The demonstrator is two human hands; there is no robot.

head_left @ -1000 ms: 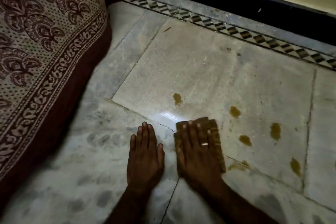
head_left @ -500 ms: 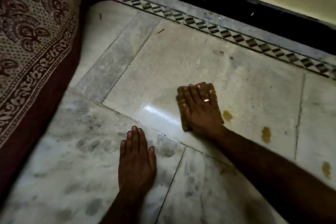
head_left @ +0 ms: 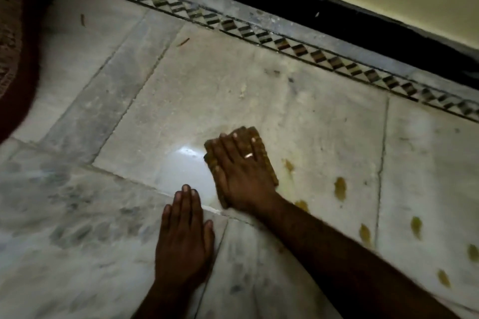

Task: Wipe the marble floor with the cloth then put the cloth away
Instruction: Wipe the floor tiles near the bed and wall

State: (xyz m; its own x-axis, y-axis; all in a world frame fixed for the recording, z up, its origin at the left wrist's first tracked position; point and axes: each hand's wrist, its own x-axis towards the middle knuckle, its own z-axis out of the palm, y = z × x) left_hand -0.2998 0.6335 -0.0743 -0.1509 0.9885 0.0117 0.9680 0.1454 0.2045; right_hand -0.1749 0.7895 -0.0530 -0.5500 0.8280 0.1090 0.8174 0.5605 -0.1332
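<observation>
Nearest the camera, a person's left hand [head_left: 185,238] lies flat on the marble floor [head_left: 233,90], fingers straight and close together, holding nothing, apparently as a prop. Just beyond it and slightly to its right, the right hand [head_left: 241,171] presses palm-down on a folded brown cloth [head_left: 261,147], fingers spread over the top, a ring on one of them; the cloth is pinned under the hand, not gripped. Its long axis runs away from the person, roughly along the outstretched forearm, and its edges show past the fingertips and on the hand's right side. To the right of the cloth, a scatter of yellowish spots [head_left: 340,188] trails back toward the person, the nearest smear just beside the cloth's right edge; the next wiping stroke likely has to go that way, and the right hand is already on the job. Left of the cloth the marble shines wet. Beyond it run an inlaid patterned border [head_left: 298,48], a dark skirting and a pale wall; a patterned fabric [head_left: 15,41], blurred, hangs at far left.
</observation>
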